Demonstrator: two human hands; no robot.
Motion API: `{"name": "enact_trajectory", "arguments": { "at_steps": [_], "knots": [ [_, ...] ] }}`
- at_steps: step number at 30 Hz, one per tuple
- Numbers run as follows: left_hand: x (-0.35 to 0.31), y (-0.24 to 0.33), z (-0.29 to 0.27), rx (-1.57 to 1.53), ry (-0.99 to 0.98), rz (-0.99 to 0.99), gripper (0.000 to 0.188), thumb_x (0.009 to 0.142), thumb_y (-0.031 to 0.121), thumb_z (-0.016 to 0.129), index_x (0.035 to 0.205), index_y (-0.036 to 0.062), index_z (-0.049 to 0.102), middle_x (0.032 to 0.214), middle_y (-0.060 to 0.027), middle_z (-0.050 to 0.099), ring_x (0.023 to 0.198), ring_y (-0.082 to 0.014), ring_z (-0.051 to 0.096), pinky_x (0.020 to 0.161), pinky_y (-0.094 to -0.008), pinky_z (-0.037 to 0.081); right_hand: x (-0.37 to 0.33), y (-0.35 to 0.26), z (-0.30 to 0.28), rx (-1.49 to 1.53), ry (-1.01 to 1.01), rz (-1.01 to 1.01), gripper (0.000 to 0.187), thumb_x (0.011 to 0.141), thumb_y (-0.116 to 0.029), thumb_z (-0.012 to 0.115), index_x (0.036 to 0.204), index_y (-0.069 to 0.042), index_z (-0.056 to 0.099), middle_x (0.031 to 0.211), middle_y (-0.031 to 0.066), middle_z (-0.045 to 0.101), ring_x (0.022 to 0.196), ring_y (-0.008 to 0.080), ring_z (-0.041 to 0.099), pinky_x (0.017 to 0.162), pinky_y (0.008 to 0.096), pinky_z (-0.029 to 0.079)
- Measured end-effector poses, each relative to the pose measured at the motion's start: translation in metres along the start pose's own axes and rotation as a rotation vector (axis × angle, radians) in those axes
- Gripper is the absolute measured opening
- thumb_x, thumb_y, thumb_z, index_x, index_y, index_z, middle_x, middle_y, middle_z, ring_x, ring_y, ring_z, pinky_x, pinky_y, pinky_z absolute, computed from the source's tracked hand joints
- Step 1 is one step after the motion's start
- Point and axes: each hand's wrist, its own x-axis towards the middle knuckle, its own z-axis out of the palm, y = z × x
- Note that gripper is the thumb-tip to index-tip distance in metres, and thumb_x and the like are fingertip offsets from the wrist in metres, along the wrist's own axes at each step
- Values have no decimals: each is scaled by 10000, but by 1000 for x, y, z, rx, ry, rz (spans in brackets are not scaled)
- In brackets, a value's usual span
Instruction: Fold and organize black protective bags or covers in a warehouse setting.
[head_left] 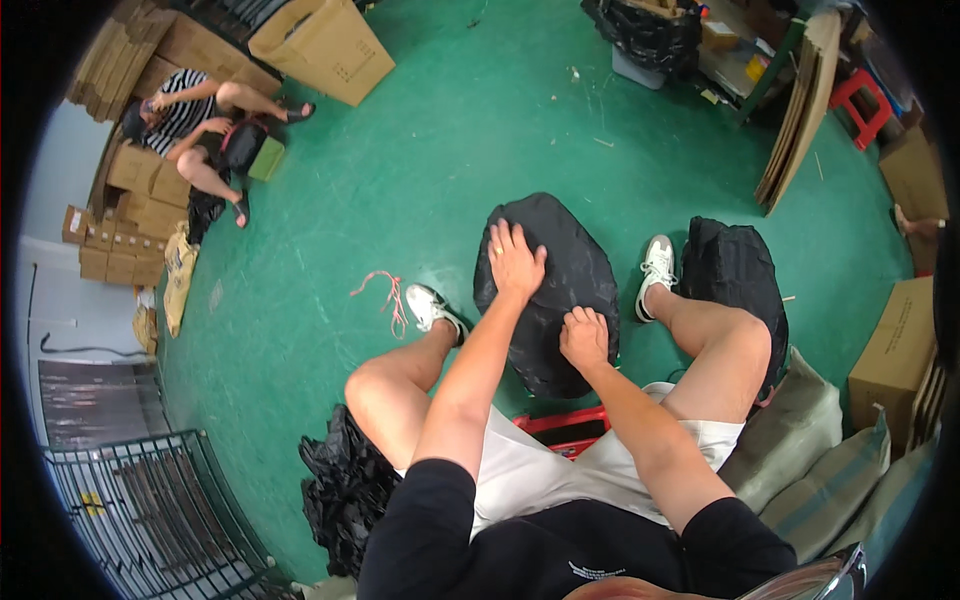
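Observation:
A large, dark, rounded black fabric bag lies between my feet, its cloth creased. My left hand rests flat on its upper left part, fingers spread, a ring on one finger. Lower down, near the middle of the bag, my right hand is closed with its fingers curled against the cloth, seeming to pinch it. A second black bag of similar cloth lies beyond my right foot, partly behind my right leg.
Pink string lies by my left foot. A red plastic stool shows beneath me. Black plastic bags are at my left, woven sacks at my right. A seated person works at the far left beside cartons.

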Motion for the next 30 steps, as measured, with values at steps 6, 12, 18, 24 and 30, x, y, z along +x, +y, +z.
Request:
{"name": "enact_trajectory", "arguments": {
  "at_steps": [6, 12, 18, 24, 30],
  "knots": [
    [-9, 9, 55, 118, 10, 36, 728, 951, 480, 400, 1498, 37, 215, 1574, -147, 169, 1453, -319, 146, 1176, -479, 94, 11, -4, -3, 107, -3, 36, 62, 743, -138, 639, 732, -80, 623, 827, 80, 570, 858, 272, 566, 762, 399, 439],
    [-81, 26, 49, 121, -44, 13, 730, 945, 474, 422, 1504, 54, 213, 1584, -107, 163, 1461, -295, 132, 1178, -473, 96, 19, 34, 4, 492, -35, 336, 193, 773, -225, 676, 802, -35, 697, 748, 139, 659, 723, 298, 652, 671, 389, 499],
    [-176, 29, 32, 105, -207, -164, 680, 939, 554, 397, 1526, 278, 193, 1602, -117, 49, 1462, -391, 14, 1112, -652, 34, 16, 27, 0, 597, -308, 506, 236, 806, -265, 664, 846, -40, 720, 742, 88, 703, 726, 187, 674, 707, 331, 508],
    [-209, 46, -5, 51, -539, -151, 844, 874, 588, 508, 1535, 217, 136, 1599, -127, 5, 1469, -344, -47, 1128, -603, 74, 44, 99, -36, 600, -899, 182, 183, 820, -185, 702, 888, -17, 675, 766, 46, 660, 651, 136, 616, 595, 301, 518],
    [-184, 16, -130, -1130, -1159, -137, 570, 935, 487, 547, 1289, 40, 552, 1165, -162, 650, 967, -239, 656, 823, -351, 513, 104, 175, -141, 331, -651, 110, 167, 883, -168, 608, 854, -4, 623, 676, 20, 590, 569, 99, 526, 536, 269, 422]
  ]
}}
